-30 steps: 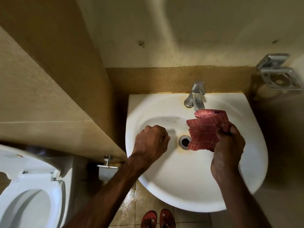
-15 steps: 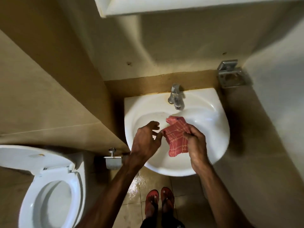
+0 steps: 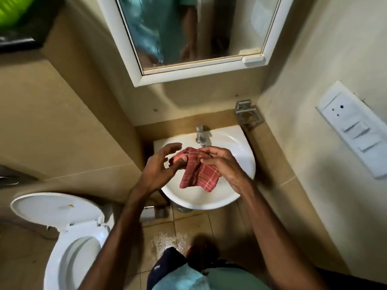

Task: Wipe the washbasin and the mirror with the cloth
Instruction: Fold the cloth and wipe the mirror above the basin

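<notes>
The red checked cloth hangs above the white washbasin. My right hand pinches its upper edge. My left hand touches the cloth's left corner with thumb and fingertips, the other fingers spread. The white-framed mirror is on the wall above the basin and reflects a person in a teal shirt. A metal tap stands at the basin's back edge.
A toilet with its lid up stands at the lower left. A metal holder is fixed right of the tap. A white switch panel sits on the right wall. The floor tiles below the basin are wet.
The camera has pulled back and tilted up, bringing the mirror into view. Both hands have risen from the basin bowl, and my left hand has come onto the cloth.
</notes>
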The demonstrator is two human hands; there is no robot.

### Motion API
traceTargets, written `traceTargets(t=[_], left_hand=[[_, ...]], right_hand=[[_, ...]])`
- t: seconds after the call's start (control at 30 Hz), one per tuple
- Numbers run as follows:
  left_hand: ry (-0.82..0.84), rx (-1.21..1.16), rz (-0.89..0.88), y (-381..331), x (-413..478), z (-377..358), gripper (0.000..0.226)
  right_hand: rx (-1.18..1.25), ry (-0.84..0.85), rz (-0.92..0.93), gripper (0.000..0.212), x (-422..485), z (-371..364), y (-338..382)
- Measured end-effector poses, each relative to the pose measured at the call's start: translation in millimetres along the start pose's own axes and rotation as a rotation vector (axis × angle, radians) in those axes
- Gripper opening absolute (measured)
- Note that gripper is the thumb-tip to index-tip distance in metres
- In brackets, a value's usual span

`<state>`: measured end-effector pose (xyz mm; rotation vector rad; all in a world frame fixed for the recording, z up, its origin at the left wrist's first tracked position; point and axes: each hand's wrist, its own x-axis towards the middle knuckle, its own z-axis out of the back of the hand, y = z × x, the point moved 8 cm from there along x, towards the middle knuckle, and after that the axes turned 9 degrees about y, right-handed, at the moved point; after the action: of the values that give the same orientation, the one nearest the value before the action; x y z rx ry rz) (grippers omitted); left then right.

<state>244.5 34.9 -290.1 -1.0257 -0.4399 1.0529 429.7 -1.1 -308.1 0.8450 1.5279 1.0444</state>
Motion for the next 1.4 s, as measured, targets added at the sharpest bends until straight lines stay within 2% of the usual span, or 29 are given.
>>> traceTargets(t=[0.1,0.2,0.27,0.33,0.43,0.5,0.63,0.73,0.9,1.0,1.1,1.23,1.4], left_hand=[[0.006,-0.023,-0.026,-27,-13,16,0.029],[-0.15,0.064,-0.029,-41,-23,37,0.028],[-0.216,0.113,0.002,-42,-26,50,0.032],[-0.237,0.14,0.048,-38,-27,61,0.036],[-0.237,0.165,0.047,-33,-30,85,0.047],[-0.209,0.201,0.028,-30,-31,101,0.053],[-0.123,0.227,-0.064,-19,-37,145,0.054],[-0.087,0.217,-0.108,1,-40,177,0.048],[-0.01,0.052,-0.148,21,-41,194,0.044],[0.107,-0.146,-0.142,34,-44,179,0.032],[0.223,-0.233,-0.126,44,-47,157,0.034],[0.203,-0.279,-0.164,36,-47,154,0.033],[0.188,-0.222,-0.223,12,-38,168,0.029]], right_hand=[[0.041,-0.01,0.049,0.027,-4,-6,20],[-0.065,-0.136,0.158,0.037,-6,-9,37],[-0.173,-0.249,0.243,0.033,-12,-12,48],[-0.164,-0.173,0.262,0.028,-16,-28,50],[-0.037,0.095,0.169,0.043,-14,-77,30],[-0.046,0.088,0.184,0.047,-9,-97,21],[0.085,0.018,0.169,0.027,3,-113,22],[0.097,-0.047,0.192,0.021,11,-124,35],[0.052,-0.191,0.314,0.023,4,-141,65],[0.038,-0.264,0.395,0.021,-13,-136,89],[-0.054,-0.317,0.401,0.014,-15,-131,99],[-0.125,-0.365,0.382,0.016,-13,-120,92],[-0.061,-0.283,0.359,0.027,-8,-114,87]])
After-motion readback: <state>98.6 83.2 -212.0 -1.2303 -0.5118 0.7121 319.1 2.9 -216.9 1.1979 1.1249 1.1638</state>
